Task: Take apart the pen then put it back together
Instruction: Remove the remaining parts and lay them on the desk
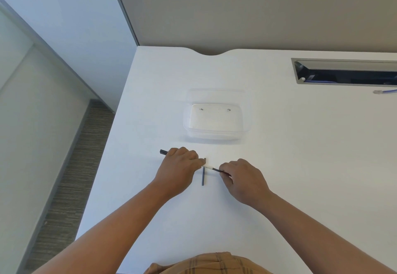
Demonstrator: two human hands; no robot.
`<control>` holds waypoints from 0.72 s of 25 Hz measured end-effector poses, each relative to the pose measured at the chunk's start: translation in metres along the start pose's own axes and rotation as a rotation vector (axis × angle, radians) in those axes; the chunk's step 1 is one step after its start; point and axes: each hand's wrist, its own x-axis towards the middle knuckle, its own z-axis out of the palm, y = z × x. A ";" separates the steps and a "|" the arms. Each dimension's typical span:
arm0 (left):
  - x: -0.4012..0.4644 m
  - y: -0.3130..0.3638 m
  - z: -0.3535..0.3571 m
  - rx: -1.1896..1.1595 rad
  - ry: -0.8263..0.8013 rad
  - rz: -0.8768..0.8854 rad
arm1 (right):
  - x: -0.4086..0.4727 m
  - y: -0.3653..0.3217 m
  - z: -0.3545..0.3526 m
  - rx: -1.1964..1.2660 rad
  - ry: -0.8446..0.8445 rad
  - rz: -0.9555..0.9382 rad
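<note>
- The pen (211, 168) is likely very light and stiff, with smooth, thin plastic parts that could slip or roll; gripping each piece close to the joint, with fingertips, looks best.
- It is slim, with a dark barrel whose end pokes out to the left of the left hand, and a pale, whitish middle section showing between the two hands.
- It is held low over the white desk (279, 144), near the person, a little nearer than an empty clear plastic container (217, 116).
- The left hand (179, 170) is closed around the dark barrel, fingers curled over it.
- The right hand (242, 178) pinches the thin dark end of the pen with its fingertips.
- A separate dark, thin pen piece (202, 177) lies loose on the desk between the hands, pointing near to far.
- Judging by the loose piece, the pen is partly disassembled; whether the hands are pulling apart or joining cannot be told.
</note>
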 end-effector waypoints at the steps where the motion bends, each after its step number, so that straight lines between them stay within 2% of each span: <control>1: 0.000 0.001 0.001 -0.023 0.000 -0.008 | 0.001 -0.001 0.000 0.013 -0.001 0.010; 9: -0.004 0.001 0.007 -0.116 -0.004 -0.066 | 0.003 -0.005 -0.010 -0.064 -0.013 -0.033; 13: -0.003 0.001 0.009 -0.117 -0.037 -0.072 | 0.004 -0.004 -0.011 -0.019 -0.032 -0.013; 18: -0.003 -0.002 0.008 -0.107 -0.102 -0.144 | 0.005 0.003 -0.015 -0.090 -0.043 0.013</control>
